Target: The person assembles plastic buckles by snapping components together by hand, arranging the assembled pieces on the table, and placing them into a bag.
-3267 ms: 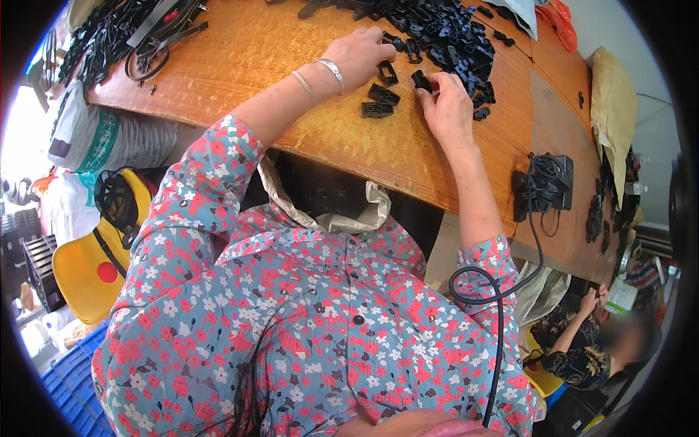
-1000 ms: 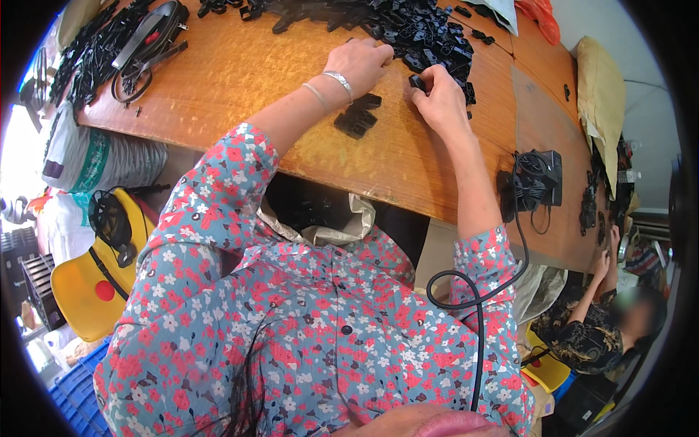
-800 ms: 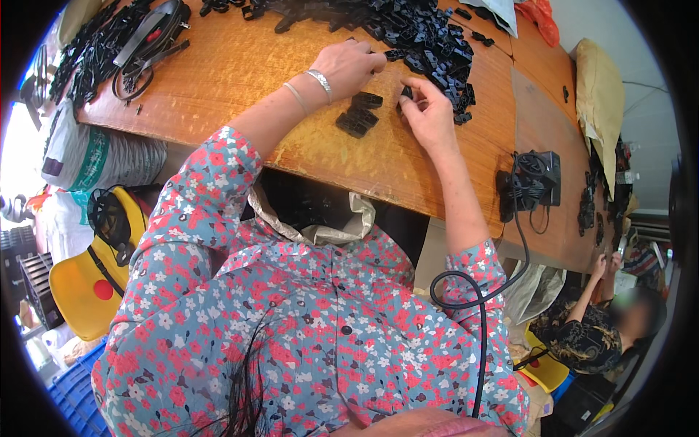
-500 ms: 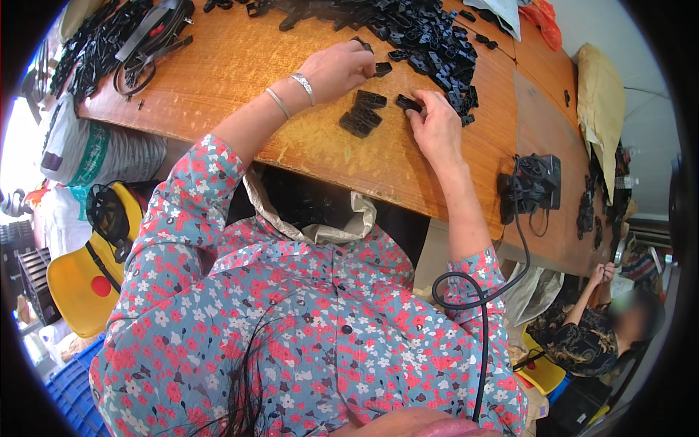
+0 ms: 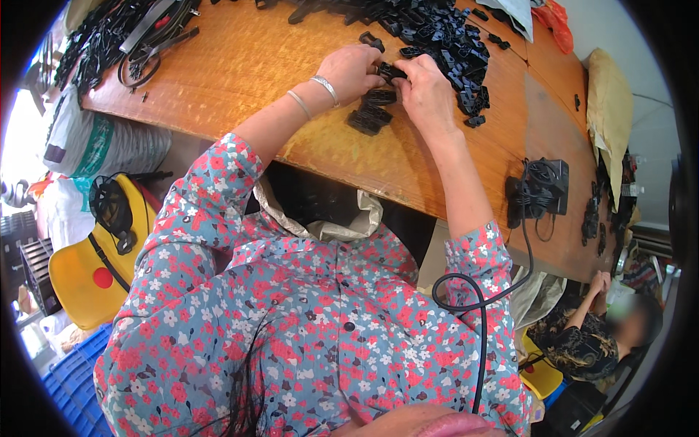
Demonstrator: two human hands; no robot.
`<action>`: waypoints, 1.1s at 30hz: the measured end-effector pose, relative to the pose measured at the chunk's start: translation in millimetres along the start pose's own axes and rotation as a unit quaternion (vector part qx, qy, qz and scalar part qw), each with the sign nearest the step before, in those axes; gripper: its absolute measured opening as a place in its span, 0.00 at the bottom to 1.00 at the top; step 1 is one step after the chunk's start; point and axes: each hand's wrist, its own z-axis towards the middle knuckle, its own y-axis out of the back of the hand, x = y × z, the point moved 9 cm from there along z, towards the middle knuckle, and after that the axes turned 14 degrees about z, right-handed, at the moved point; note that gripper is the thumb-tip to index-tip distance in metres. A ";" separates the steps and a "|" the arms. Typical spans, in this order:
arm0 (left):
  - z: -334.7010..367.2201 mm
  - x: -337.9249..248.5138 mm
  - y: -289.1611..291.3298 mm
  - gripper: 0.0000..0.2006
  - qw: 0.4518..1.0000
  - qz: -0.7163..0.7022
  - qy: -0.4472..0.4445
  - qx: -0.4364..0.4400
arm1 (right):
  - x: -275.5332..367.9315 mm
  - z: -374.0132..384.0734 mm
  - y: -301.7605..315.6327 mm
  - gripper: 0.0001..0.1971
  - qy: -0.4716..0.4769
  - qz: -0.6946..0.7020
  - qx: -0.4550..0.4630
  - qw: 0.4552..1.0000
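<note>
My left hand (image 5: 354, 73), with bracelets on its wrist, and my right hand (image 5: 427, 91) meet above the wooden table. Between their fingertips is a small black plastic buckle piece (image 5: 392, 71), pinched from both sides; the fingers partly hide it. Just below the hands, several similar black pieces (image 5: 370, 118) lie side by side in a short row. One more piece (image 5: 371, 41) rests beyond my left hand. To the far right of my hands spreads a large heap of black plastic pieces (image 5: 437, 44).
A black device with a coiled cable (image 5: 539, 189) sits on the table's right side. Black straps (image 5: 95, 54) are piled at the far left. A yellow chair (image 5: 84, 284) stands at left. At lower right, a co-worker (image 5: 582, 331) sits by the table.
My right hand has moved left and away from me, bringing its black piece up to my left fingertips. My left hand has shifted slightly. The view has shifted a little.
</note>
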 end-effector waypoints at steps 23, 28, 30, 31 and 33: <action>-1.3 21.3 -41.7 0.17 0.991 -0.063 0.076 0.086 | -17.5 -26.6 -36.8 0.14 0.009 -0.080 0.080 0.994; -3.5 29.2 -50.8 0.16 0.990 -0.068 0.090 0.079 | -24.3 -33.0 -50.7 0.14 0.047 -0.090 0.038 0.994; -10.5 27.8 -56.3 0.16 0.991 -0.063 0.096 0.072 | -21.4 -39.8 -56.8 0.15 0.063 -0.095 0.031 0.993; -14.4 28.6 -56.8 0.16 0.991 -0.058 0.100 0.063 | -17.1 -43.4 -58.0 0.15 0.078 -0.102 0.023 0.991; -17.0 30.3 -56.4 0.15 0.989 -0.065 0.109 0.078 | -17.1 -44.4 -58.5 0.16 0.064 -0.100 0.034 0.992</action>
